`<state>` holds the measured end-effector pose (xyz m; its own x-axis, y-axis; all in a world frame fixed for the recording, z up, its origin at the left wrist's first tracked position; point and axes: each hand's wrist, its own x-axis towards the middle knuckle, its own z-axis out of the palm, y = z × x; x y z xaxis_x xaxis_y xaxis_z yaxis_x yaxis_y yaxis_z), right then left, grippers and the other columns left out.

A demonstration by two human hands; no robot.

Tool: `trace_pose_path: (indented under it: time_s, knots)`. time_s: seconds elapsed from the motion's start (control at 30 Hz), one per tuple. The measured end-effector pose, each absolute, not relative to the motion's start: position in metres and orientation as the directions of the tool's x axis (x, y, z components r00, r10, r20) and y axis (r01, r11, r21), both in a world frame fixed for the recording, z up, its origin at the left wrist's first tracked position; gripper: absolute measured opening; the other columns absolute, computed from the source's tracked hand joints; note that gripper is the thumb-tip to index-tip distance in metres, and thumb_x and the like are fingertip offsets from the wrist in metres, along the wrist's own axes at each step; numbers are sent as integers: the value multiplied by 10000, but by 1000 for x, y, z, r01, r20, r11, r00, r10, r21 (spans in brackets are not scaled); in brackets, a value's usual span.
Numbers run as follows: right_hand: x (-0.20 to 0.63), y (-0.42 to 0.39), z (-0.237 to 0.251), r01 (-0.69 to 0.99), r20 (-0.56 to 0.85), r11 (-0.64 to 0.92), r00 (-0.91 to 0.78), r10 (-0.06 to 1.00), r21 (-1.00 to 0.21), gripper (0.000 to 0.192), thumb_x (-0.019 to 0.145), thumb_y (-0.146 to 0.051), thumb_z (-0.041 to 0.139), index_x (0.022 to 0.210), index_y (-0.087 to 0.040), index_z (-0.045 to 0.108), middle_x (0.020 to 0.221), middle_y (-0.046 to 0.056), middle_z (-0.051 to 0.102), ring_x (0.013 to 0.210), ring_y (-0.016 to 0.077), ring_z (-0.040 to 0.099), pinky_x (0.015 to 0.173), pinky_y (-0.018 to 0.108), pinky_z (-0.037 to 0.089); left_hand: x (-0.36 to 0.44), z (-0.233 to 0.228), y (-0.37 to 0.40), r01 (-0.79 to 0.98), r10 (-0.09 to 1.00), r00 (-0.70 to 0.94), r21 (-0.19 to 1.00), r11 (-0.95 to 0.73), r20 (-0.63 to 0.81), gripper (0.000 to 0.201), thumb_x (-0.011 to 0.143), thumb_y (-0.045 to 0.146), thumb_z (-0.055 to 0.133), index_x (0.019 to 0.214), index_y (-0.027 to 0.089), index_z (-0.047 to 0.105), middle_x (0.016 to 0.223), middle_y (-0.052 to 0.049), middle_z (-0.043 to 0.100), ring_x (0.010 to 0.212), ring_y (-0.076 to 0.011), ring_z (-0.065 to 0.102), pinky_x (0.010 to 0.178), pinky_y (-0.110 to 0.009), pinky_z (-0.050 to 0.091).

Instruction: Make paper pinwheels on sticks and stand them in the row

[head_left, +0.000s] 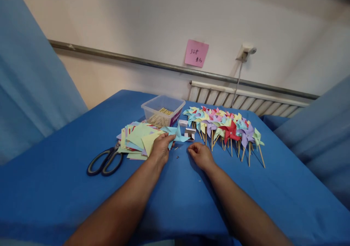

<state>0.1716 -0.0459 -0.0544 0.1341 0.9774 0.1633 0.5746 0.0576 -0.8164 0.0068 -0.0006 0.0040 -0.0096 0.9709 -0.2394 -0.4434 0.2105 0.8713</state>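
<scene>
head view: left hand (162, 146) grips a blue pinwheel (179, 136); right hand (201, 154) is pinched closed.

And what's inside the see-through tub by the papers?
Lots of thin wooden sticks are inside the tub. They cover its bottom, so anything underneath can't be seen.

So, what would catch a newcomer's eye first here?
Probably the crowd of colourful paper pinwheels on the right of the blue cloth. Next, the light-blue paper pinwheel in the left hand, near the centre, and the scissors left of the paper pile. Above, a pink note stands out on the pale wall.
</scene>
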Motion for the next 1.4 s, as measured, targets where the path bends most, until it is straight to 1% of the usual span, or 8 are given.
trace_pose_path:
  time_s: [0.2,0.37,0.63,0.83,0.93,1.1,1.27,1.4]
  knots:
    - [172,-47,-55,584,143,32,145,979,-811,155,803,-316,540,763,-188,618,641,-5,623,573,137,552,529,228,408,7,2,1,-443,962,27,859,256,-272,238,502,158,766,640,153,573,583,47,567,536,-88,536,496,-196,417]
    - [174,-46,-50,646,173,39,146,974,-762,55,744,-212,580,721,-199,629,682,1,633,615,142,556,597,250,407,7,2,0,-444,961,32,858,260,-274,225,511,155,763,646,152,583,592,45,581,542,-86,542,508,-194,423]
    - [177,-48,-54,626,156,55,108,982,-778,147,776,-218,554,884,-204,652,797,15,698,712,160,644,670,269,484,6,3,0,-444,959,26,856,265,-283,222,512,152,764,643,151,585,564,45,580,510,-85,533,503,-201,421]
    - [178,-52,-52,626,168,86,73,983,-775,166,812,-241,525,906,-205,657,795,10,711,711,163,662,666,275,507,6,2,0,-442,958,26,857,267,-285,213,520,158,759,646,151,588,578,37,594,525,-91,547,509,-202,421]
    - [178,-53,-49,657,193,117,44,980,-744,175,816,-215,521,911,-207,668,811,14,710,734,169,654,698,290,502,6,1,1,-443,958,22,856,266,-286,219,514,157,762,644,151,585,582,34,598,524,-94,548,505,-203,416]
    - [179,-54,-41,727,240,157,10,971,-668,160,792,-146,539,871,-203,666,932,42,676,875,179,619,811,301,465,6,3,0,-440,957,29,856,271,-289,226,504,162,766,642,148,589,570,35,596,511,-94,542,504,-208,414]
    - [180,-56,-38,797,246,96,68,967,-596,134,812,-168,522,853,-187,648,880,66,633,835,192,592,784,310,439,6,5,-1,-436,957,31,858,273,-288,227,507,165,764,636,151,578,560,38,586,499,-92,531,502,-210,413]
    - [175,-61,-35,828,230,94,43,972,-553,103,817,-201,541,845,-200,640,839,51,630,797,184,585,742,287,422,6,4,-1,-432,958,35,860,270,-283,225,506,168,767,640,150,587,569,39,586,517,-91,537,510,-204,413]
